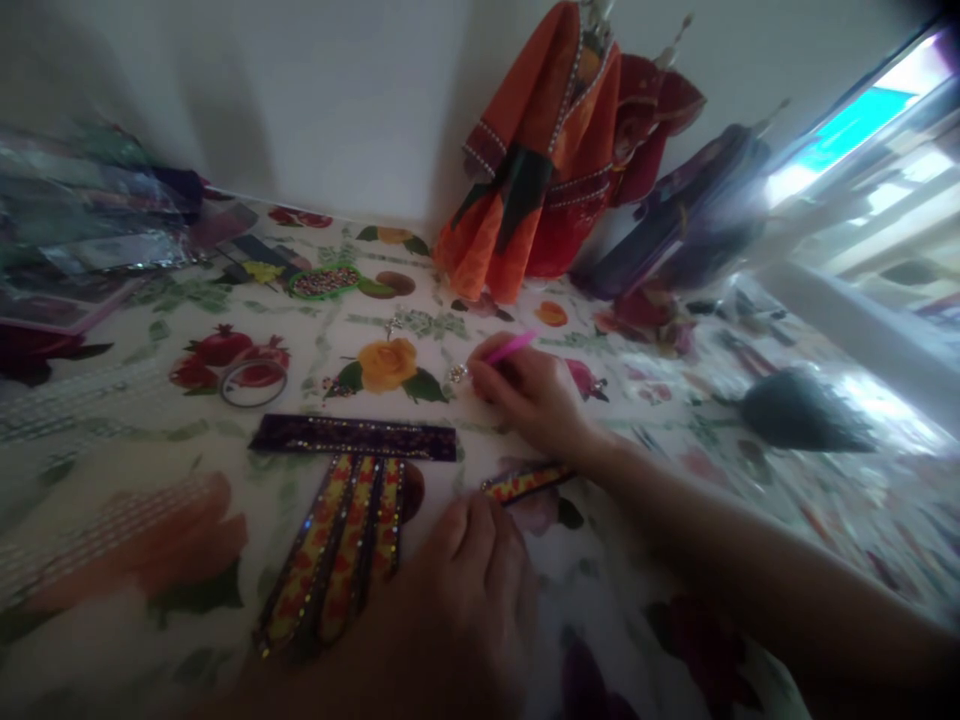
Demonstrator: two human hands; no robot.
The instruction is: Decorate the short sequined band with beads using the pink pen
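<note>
My right hand (536, 395) is closed around a pink pen-like stick (511, 348). Its fingertips are beside a small cluster of shiny beads (457, 374) on the flowered tablecloth. Lower down, my left hand (484, 560) has curled fingers at the near end of a short yellow-and-red fabric strip (529, 483) with a dark edge, pressing or gripping it. Left of that hand, several matching strips (330, 545) edged with sparkling stones hang below a dark purple band (352, 437), also trimmed with stones. My left forearm partly covers their lower ends.
A green-rimmed dish of small beads (324, 282) and a clear ring (253, 383) lie farther back. Doll-sized orange clothes (517, 190) stand by the wall, with red and dark ones alongside. Plastic packets (90, 225) are heaped at left; a dark rounded object (802, 410) sits right.
</note>
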